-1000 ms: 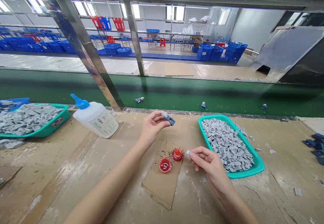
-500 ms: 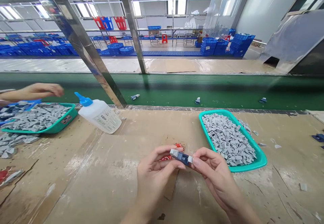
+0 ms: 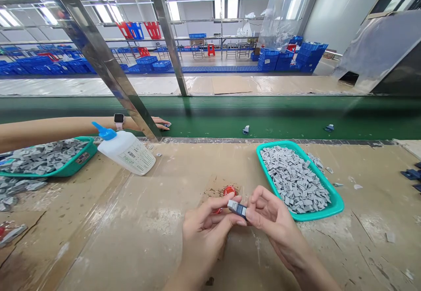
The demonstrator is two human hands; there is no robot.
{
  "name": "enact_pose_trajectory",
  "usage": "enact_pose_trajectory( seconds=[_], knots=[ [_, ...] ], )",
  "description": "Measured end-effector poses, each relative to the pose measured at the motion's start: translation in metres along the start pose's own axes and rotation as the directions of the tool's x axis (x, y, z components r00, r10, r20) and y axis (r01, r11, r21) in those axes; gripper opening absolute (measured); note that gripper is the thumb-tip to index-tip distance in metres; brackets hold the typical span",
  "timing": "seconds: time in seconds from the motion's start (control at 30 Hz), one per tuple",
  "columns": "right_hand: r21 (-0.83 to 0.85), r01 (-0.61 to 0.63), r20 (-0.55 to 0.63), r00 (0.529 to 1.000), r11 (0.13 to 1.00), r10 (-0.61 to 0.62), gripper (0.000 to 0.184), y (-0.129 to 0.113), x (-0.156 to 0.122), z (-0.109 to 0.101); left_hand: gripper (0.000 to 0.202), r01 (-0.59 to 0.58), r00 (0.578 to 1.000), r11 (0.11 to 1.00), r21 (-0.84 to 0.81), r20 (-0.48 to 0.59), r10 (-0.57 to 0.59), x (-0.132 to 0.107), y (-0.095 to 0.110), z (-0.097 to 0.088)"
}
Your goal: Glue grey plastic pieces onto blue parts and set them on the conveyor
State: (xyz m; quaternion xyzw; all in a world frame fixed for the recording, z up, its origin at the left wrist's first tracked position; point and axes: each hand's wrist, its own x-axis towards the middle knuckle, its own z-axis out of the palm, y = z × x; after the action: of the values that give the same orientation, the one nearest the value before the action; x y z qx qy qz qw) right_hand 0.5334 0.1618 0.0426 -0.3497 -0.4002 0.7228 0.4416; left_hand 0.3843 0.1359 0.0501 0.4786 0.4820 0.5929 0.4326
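Navy-and-grey oblong plastic piece [image 3: 237, 208] lies pinched in the grip of the left hand [image 3: 205, 227], its long axis slanting down rightward to the right hand [image 3: 278, 223], whose thumb and forefinger close on its dark end.

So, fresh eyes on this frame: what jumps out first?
Probably the small blue-and-grey part at lower centre, held in the left hand, with the right hand at its other end. Next, the teal basket full of grey pieces, just right of the hands. Then the tilted white bottle with its blue nozzle, left of centre, below another person's watch-wearing arm.
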Motion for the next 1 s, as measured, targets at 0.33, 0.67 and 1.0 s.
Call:
enact_pose_trajectory(
  seconds=[0.33, 0.67, 1.0],
  knots=[
    [-0.209, 0.009, -0.014, 1.0, 0.978, -0.012, 0.028, -0.008, 0.004, -0.008, 0.051, 0.163, 0.962, 0.986, 0.021, 0.217, -0.164, 0.016, -0.005, -0.008],
    [-0.978, -0.13, -0.201, 0.777, 0.161, -0.596, 0.015, -0.013, 0.009, -0.091, 0.053, -0.117, 0.992, 0.876, 0.468, 0.013, 0.125, 0.143, -0.031, -0.071],
    [-0.996, -0.078, -0.039, 0.758, -0.031, -0.652, 0.03, 0.009, 0.023, -0.079, 0.048, -0.244, 0.969, 0.329, 0.912, 0.216, 0.12, 0.284, -0.095, -0.054]
  ],
)
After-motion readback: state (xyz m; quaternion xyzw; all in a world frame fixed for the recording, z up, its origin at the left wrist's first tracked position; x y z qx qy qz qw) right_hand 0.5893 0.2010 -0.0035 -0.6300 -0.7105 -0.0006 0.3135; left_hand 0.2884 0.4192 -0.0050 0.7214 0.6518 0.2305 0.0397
